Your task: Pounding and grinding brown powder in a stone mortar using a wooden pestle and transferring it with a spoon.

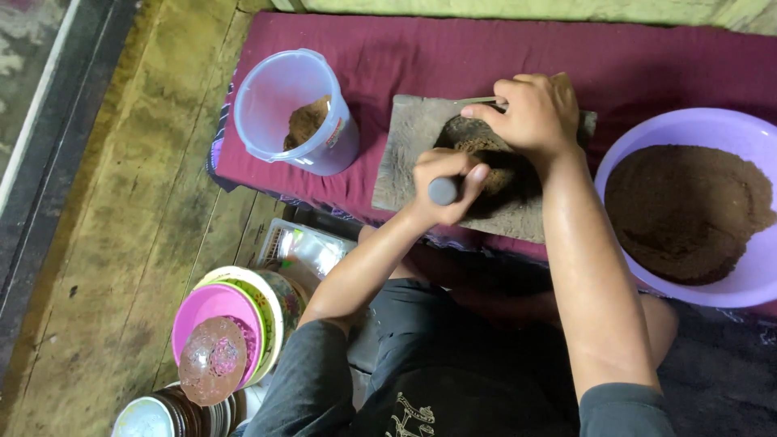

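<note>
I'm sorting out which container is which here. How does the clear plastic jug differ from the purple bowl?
The clear plastic jug is tall, narrow and see-through; the purple bowl is wide, shallow and opaque. The jug holds only a small heap of brown powder against one side, while the bowl is filled with a broad mound. The jug's powder looks lighter brown, the bowl's darker. Both sit on the maroon cloth.

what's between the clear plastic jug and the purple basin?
Head view: between the clear plastic jug and the purple basin lies a grey stone slab on the maroon cloth, with brown paste and both hands, left and right, on it.
</note>
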